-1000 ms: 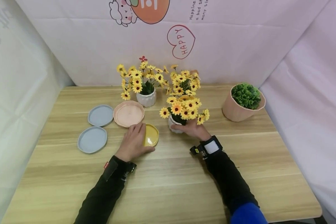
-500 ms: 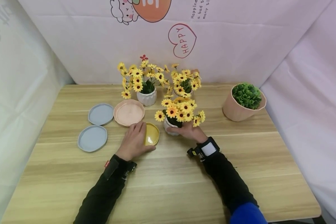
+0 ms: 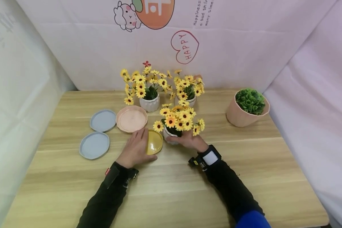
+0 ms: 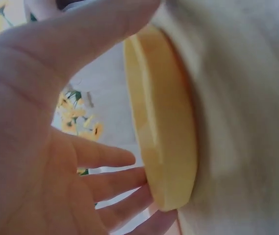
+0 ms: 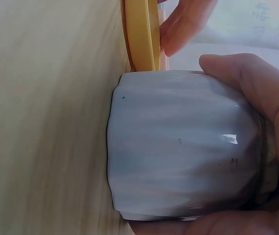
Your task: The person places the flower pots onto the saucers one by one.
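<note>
A white backdrop cloth [image 3: 239, 60] fills the top of the head view, crossed by a horizontal crease. Its upper middle bears a cartoon sheep [image 3: 127, 18], an orange shape [image 3: 156, 21], slanted lines of English text [image 3: 203, 14], a red heart outline reading HAPPY [image 3: 185, 47] and a small red flower print [image 3: 146, 64]. A side cloth with faint grey lettering hangs at left [image 3: 25, 82]; a pinkish-white drape [image 3: 310, 101] hangs at right. Below spreads a pale wood-grain table [image 3: 171, 205], softly lit, with a rounded corner at lower right.

Your white pot [image 5: 188, 142] looked shiny and wavy, with a shiny yellow dish [image 3: 154, 143] at its nine o'clock.
</note>
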Demonstrator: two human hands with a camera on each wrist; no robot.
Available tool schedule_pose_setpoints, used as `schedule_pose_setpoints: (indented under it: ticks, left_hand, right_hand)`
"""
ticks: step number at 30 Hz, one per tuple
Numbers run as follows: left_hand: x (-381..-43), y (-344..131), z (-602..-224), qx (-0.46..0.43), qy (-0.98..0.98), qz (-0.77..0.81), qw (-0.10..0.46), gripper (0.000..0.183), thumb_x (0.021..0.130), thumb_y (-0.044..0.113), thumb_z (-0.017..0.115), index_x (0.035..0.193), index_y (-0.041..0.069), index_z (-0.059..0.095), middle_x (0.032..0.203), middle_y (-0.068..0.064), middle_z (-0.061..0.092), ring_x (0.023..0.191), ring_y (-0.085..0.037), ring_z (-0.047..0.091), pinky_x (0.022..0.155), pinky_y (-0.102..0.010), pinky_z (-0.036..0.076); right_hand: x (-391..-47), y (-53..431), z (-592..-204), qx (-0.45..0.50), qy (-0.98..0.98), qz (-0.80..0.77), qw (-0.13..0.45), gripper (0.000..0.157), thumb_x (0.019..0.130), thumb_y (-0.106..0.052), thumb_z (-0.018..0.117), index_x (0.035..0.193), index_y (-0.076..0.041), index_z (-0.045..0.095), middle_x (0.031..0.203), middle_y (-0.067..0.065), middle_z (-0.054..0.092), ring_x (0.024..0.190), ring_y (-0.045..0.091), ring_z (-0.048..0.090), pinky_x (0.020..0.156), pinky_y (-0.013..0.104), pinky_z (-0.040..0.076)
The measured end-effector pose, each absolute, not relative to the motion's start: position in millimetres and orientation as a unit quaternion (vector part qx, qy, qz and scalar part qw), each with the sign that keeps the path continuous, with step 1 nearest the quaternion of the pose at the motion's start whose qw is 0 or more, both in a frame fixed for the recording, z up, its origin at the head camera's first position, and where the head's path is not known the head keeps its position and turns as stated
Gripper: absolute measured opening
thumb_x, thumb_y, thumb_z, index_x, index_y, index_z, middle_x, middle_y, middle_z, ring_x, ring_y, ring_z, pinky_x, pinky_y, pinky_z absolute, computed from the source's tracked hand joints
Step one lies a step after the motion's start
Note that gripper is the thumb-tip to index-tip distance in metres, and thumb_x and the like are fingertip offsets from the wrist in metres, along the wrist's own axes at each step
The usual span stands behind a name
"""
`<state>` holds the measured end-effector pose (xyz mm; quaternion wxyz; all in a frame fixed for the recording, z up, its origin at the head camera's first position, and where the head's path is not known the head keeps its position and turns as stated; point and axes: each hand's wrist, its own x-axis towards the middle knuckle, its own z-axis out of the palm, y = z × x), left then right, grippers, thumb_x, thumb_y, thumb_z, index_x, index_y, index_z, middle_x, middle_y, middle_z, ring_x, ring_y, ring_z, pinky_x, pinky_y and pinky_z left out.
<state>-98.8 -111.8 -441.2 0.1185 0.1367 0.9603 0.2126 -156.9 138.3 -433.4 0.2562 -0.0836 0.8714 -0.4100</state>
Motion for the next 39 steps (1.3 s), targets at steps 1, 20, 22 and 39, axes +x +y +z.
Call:
schedule_pose_setpoints:
  ticks: [1,20,22,39]
  left_hand:
    - [-98,-113,-441,0.141,0.959,0.215,0.122,0.121,0.079,0.046,0.091,0.163,-0.009,0.023,0.168,-0.027,0.029,0.156,-0.045,0.029,0.13,-0.059,0.028]
    - [-103,-132,-435,0.156,0.936,0.271,0.163,0.12,0.078,0.03,0.094,0.165,-0.008,0.02,0.172,-0.028,0.023,0.16,-0.045,0.023,0.132,-0.055,0.025]
    - [-105,-134,-434,0.159,0.933,0.277,0.167,0.121,0.078,0.031,0.094,0.165,-0.007,0.019,0.173,-0.028,0.021,0.161,-0.045,0.022,0.132,-0.055,0.024]
    - [-113,-160,-427,0.231,0.895,0.342,0.171,0.102,0.078,0.024,0.094,0.159,0.0,0.036,0.152,-0.022,0.051,0.139,-0.039,0.051,0.121,-0.057,0.04]
  right_hand:
    - [-156,139,-434,-0.089,0.87,-0.415,0.251,0.11,0.091,-0.057,0.077,0.167,-0.001,0.02,0.174,0.024,0.024,0.161,0.04,0.024,0.132,0.059,0.023]
    - [-153,138,-422,-0.152,0.856,-0.462,0.177,0.094,0.096,-0.048,0.074,0.166,-0.006,0.028,0.173,0.013,0.03,0.16,0.031,0.03,0.131,0.054,0.028]
    - [-155,136,-418,-0.176,0.849,-0.474,0.15,0.099,0.096,-0.042,0.077,0.168,-0.009,0.018,0.175,0.012,0.025,0.162,0.03,0.026,0.132,0.054,0.026]
    - [-139,86,-378,-0.275,0.789,-0.525,0.164,0.09,0.092,-0.005,0.079,0.164,-0.002,0.027,0.168,0.017,0.036,0.158,0.034,0.034,0.133,0.05,0.026]
